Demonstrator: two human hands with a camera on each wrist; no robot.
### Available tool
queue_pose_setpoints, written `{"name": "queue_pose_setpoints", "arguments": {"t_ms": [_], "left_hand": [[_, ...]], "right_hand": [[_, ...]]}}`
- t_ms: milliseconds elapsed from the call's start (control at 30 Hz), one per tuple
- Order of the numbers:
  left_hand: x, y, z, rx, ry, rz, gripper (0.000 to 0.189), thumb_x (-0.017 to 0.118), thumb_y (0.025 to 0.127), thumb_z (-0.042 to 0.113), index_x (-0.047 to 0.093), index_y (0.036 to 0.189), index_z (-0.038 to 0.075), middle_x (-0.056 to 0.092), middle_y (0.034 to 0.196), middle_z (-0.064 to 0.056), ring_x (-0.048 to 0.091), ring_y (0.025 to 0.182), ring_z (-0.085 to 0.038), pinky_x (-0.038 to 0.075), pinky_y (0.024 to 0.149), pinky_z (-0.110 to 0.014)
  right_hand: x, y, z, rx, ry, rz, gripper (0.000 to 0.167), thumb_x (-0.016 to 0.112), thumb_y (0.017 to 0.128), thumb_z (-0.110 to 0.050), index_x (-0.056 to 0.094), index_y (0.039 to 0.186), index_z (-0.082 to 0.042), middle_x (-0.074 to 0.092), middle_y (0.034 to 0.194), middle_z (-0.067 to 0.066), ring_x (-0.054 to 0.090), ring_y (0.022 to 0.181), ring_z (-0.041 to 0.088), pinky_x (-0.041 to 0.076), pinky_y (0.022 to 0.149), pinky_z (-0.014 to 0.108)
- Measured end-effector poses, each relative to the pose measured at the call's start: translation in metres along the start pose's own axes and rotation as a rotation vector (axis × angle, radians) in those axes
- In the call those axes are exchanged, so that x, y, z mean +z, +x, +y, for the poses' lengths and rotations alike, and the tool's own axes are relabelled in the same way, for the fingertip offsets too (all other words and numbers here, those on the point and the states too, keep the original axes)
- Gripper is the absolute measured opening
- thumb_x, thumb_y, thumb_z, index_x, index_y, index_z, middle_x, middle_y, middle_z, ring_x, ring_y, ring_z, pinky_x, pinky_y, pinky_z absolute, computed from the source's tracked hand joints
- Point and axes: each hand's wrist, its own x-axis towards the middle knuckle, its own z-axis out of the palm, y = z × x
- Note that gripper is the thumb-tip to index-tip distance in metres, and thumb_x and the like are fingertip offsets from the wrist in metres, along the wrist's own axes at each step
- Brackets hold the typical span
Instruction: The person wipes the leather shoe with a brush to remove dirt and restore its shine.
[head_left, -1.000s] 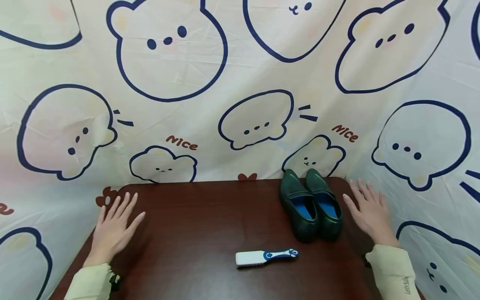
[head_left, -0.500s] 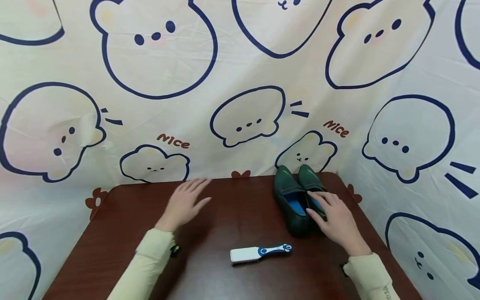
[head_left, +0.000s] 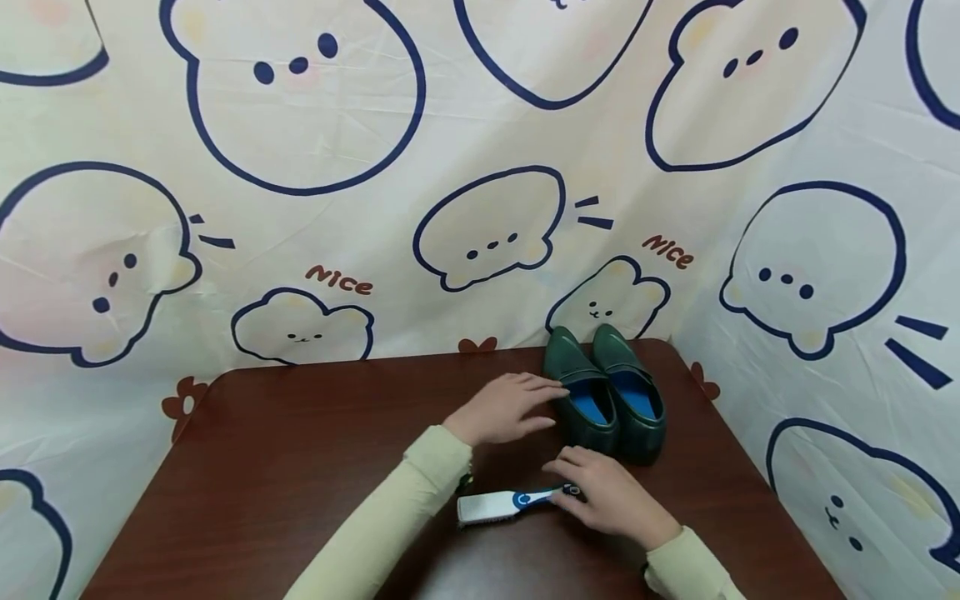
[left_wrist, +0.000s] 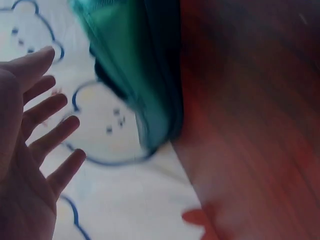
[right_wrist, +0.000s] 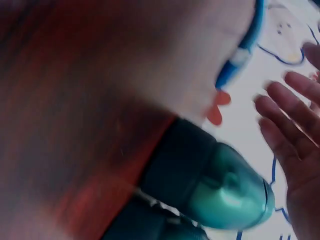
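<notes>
A pair of dark green loafers (head_left: pixel 619 354) with blue insoles stands at the back right of the table, toes toward the wall. My left hand (head_left: pixel 504 410) reaches across, its straight fingers (left_wrist: pixel 60 130) right at the side of the left loafer (head_left: pixel 567 360). A white and blue brush (head_left: pixel 487 507) lies bristles down in front of the shoes. Over the brush's handle hovers my right hand (head_left: pixel 611 493), fingers loosely extended and holding nothing. Part of the handle is hidden by that hand. In the right wrist view, the blue handle (right_wrist: pixel 240 55) appears beside the spread fingers (right_wrist: pixel 285 135).
The dark brown wooden table (head_left: pixel 300 467) has rounded back corners. A pale cloth (head_left: pixel 480 125) printed with bear outlines hangs right behind it and along both sides. The loafers' toes come close to the cloth.
My left hand has swept right from the table's left edge to the loafers. My right hand has moved from the right edge, past the shoes, down to the brush. The head view has shifted slightly.
</notes>
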Motion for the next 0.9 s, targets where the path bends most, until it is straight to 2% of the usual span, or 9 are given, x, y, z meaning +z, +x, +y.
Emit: {"name": "queue_pose_setpoints", "arguments": {"t_ms": [133,300,567,900], "left_hand": [[0.01,0.017,0.019,0.056,-0.002,-0.085,0.052,0.054,0.108,0.041,0.045,0.158,0.028,0.049,0.159,0.004,0.043,0.149,-0.017,0.033,0.123,-0.042],[0.018,0.027,0.032,0.065,0.013,-0.144,0.051,0.049,0.11,0.039,0.043,0.159,0.026,0.046,0.162,0.002,0.038,0.152,-0.015,0.031,0.125,-0.039],[0.021,0.03,0.032,0.066,0.027,-0.15,0.051,0.051,0.109,0.04,0.044,0.158,0.027,0.047,0.161,0.002,0.04,0.151,-0.016,0.032,0.124,-0.038],[0.019,0.027,0.03,0.064,0.008,-0.155,0.052,0.052,0.109,0.04,0.043,0.159,0.028,0.046,0.161,0.002,0.039,0.152,-0.016,0.031,0.124,-0.04]], "right_hand": [[0.013,0.001,0.0,-0.006,-0.005,-0.076,0.039,0.072,0.097,-0.042,0.071,0.128,-0.017,0.066,0.116,-0.007,0.062,0.104,0.008,0.057,0.09,0.034],[0.023,0.002,0.005,-0.051,-0.057,-0.072,0.035,0.073,0.097,-0.04,0.072,0.124,-0.017,0.068,0.118,-0.006,0.064,0.108,0.011,0.057,0.093,0.036],[0.026,0.003,0.008,-0.088,-0.1,-0.037,0.022,0.077,0.095,-0.029,0.075,0.114,-0.018,0.068,0.105,-0.006,0.064,0.097,0.009,0.057,0.087,0.032],[0.023,0.002,0.008,-0.058,-0.093,-0.075,0.017,0.077,0.095,-0.025,0.075,0.111,-0.019,0.066,0.101,-0.007,0.063,0.092,0.007,0.057,0.084,0.033]]}}
